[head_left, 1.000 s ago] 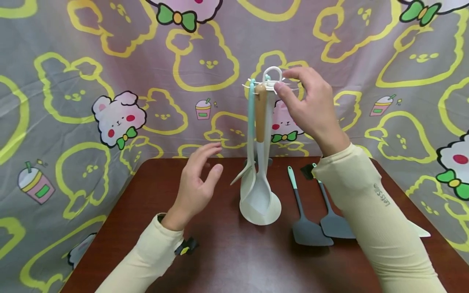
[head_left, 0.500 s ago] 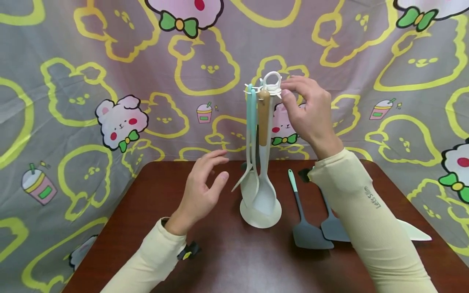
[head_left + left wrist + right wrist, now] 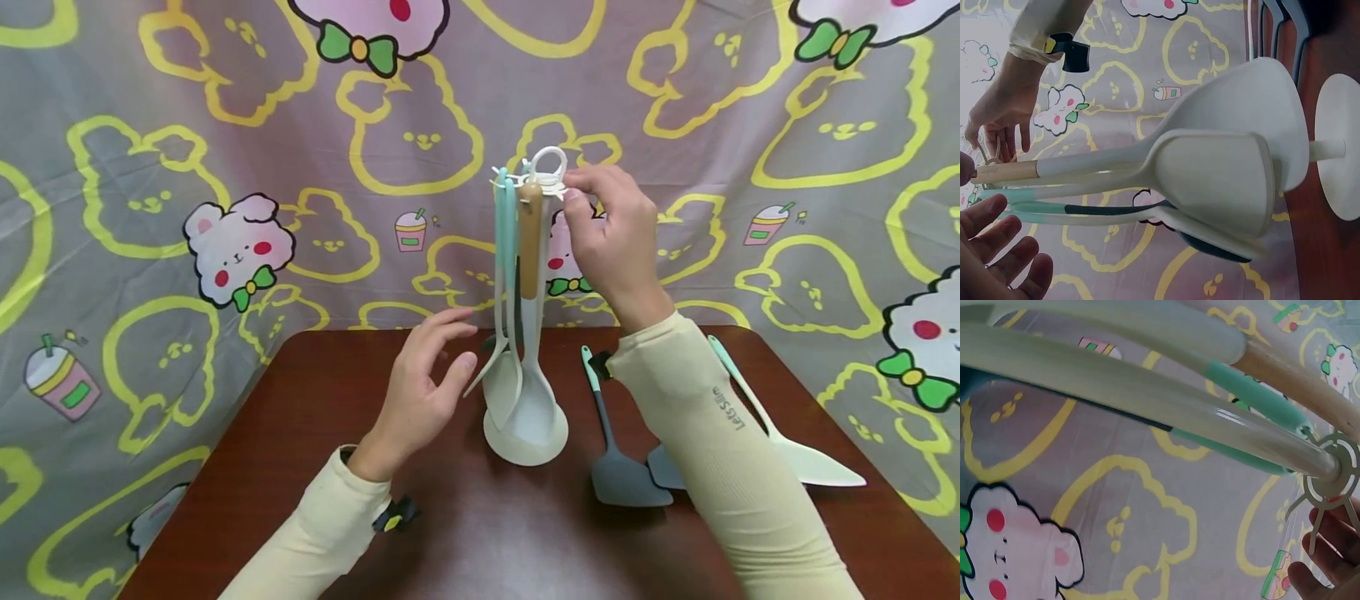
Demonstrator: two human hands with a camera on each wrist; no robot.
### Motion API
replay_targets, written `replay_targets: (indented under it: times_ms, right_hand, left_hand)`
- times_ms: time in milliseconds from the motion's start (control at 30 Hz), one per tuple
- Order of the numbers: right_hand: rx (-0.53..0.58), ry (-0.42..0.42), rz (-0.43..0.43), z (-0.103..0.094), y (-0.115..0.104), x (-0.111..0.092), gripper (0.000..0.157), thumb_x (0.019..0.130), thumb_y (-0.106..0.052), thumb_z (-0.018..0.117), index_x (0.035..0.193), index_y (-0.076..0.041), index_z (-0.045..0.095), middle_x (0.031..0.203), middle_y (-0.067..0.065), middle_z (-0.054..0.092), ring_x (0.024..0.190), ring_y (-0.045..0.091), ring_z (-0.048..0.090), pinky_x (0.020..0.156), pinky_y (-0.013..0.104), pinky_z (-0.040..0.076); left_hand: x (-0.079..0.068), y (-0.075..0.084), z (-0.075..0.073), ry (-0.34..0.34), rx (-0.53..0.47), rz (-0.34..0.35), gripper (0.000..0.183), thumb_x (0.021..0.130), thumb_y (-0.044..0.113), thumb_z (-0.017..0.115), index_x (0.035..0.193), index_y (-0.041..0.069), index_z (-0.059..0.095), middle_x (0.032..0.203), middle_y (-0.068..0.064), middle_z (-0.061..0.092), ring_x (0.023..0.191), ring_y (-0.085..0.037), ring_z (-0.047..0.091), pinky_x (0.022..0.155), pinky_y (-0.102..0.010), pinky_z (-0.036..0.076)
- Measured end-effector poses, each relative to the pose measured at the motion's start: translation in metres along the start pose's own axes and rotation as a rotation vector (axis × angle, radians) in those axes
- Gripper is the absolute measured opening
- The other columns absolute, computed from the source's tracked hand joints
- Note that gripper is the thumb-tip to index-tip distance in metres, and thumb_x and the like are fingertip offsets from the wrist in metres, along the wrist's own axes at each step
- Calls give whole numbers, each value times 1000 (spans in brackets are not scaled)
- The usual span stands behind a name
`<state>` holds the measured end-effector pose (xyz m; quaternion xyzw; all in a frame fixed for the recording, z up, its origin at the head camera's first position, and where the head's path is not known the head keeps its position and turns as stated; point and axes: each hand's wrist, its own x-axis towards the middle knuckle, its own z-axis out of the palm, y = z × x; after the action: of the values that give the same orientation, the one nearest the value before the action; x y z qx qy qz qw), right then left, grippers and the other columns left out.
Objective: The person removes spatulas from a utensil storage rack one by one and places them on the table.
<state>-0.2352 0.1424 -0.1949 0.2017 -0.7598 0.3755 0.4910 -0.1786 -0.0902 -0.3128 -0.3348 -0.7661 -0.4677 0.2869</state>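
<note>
Right hand (image 3: 617,236) is pinching the white rack (image 3: 523,452) near its top; left hand (image 3: 417,390), fingers relaxed, is hovering beside utensils (image 3: 534,402).

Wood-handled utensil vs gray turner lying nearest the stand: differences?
Pose: the wood-handled utensil hangs upright, head down, from the stand; the gray turner lies on the table.
Grip: the utensil's is brown wood, the turner's mint green.
Head: the utensil's is whitish, the turner's dark gray.
Both have a long handle and broad head.
</note>
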Motion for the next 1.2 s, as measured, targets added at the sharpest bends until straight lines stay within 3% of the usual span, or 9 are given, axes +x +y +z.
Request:
replay_targets:
  times_ms: [367, 567, 733, 967, 1200]
  right_hand:
    - [0, 73, -80, 8, 3, -1, 37, 93, -27, 51, 96, 3, 73, 102, 19, 73, 98, 30, 66, 92, 36, 52]
    - [22, 105, -50, 11, 4, -2, 36, 90, -25, 50, 96, 2, 74, 103, 17, 73, 95, 28, 65, 80, 26, 53]
    - [48, 150, -32, 14, 6, -4, 40, 89, -29, 49, 98, 1, 74, 102, 15, 74, 97, 25, 66, 78, 28, 56]
    - [63, 177, -60, 16, 7, -4, 47, 88, -33, 44, 95, 5, 71, 93, 22, 69, 84, 31, 57, 77, 31, 42]
    - [61, 190, -59, 23, 6, -4, 47, 88, -30, 41, 95, 7, 68, 96, 23, 68, 96, 36, 62, 88, 38, 48]
  left_hand:
    - [2, -1, 9, 0, -31, -6, 27, 93, 11, 62, 119, 5, 65, 138, -7, 59, 125, -22, 55, 86, -29, 51]
    - [5, 0, 13, 14, -66, -7, 26, 93, 9, 61, 118, 4, 66, 136, -9, 60, 124, -22, 55, 85, -26, 50]
    - [6, 0, 19, 13, -80, -5, 25, 93, 9, 61, 117, 6, 66, 135, -8, 60, 123, -22, 56, 84, -27, 50]
    - [7, -1, 24, -6, -93, -14, 25, 94, 9, 60, 118, 7, 66, 135, -8, 60, 122, -22, 56, 84, -28, 51]
    - [11, 0, 28, -22, -110, -26, 27, 93, 9, 61, 119, 2, 65, 135, -8, 60, 122, -21, 56, 85, -27, 51]
